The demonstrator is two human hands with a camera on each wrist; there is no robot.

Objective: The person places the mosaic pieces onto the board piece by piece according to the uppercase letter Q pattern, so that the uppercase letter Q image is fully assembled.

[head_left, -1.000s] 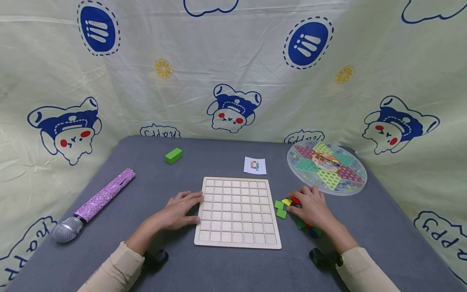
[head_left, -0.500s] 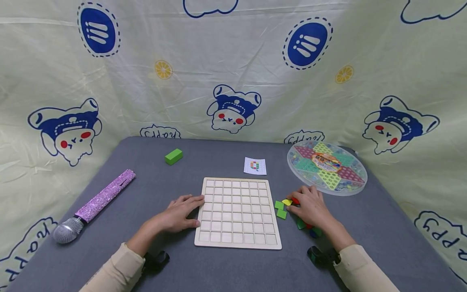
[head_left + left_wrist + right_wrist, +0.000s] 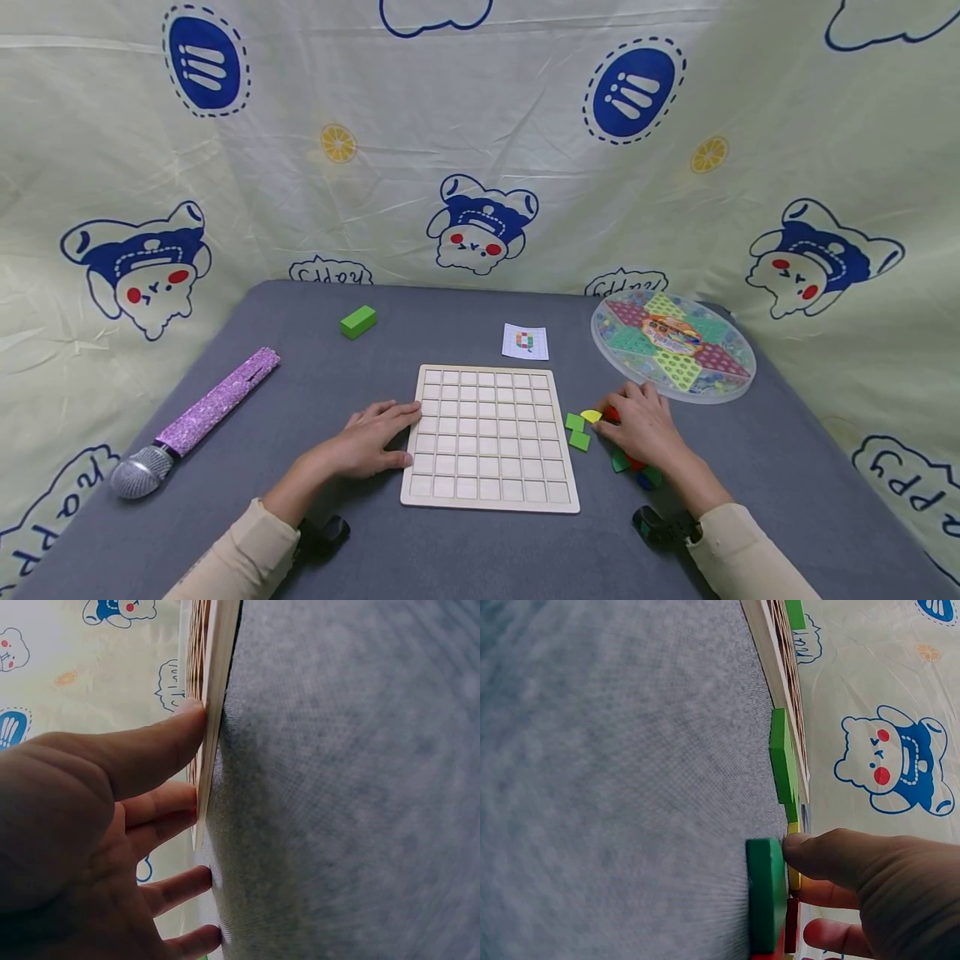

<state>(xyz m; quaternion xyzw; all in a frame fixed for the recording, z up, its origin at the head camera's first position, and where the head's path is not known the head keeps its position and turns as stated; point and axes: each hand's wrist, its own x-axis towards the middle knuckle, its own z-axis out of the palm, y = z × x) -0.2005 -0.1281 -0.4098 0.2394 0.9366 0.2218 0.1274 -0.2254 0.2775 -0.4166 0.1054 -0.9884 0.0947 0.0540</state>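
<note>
Left hand [image 3: 366,440], fingers spread, touches pale gridded board [image 3: 491,437].
Toward the desk's [image 3: 480,554] right edge, I can't tell whether right hand [image 3: 641,423] clamps curved yellow tile [image 3: 590,415]; little has shifted.

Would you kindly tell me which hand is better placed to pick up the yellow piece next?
Probably the right hand: it is right at the yellow piece, while the left hand is at the opposite edge of the grid board.

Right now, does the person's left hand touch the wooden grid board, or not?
Touching. The left wrist view shows it plainly: the left hand has its thumb tip against the edge of the wooden grid board.
</note>
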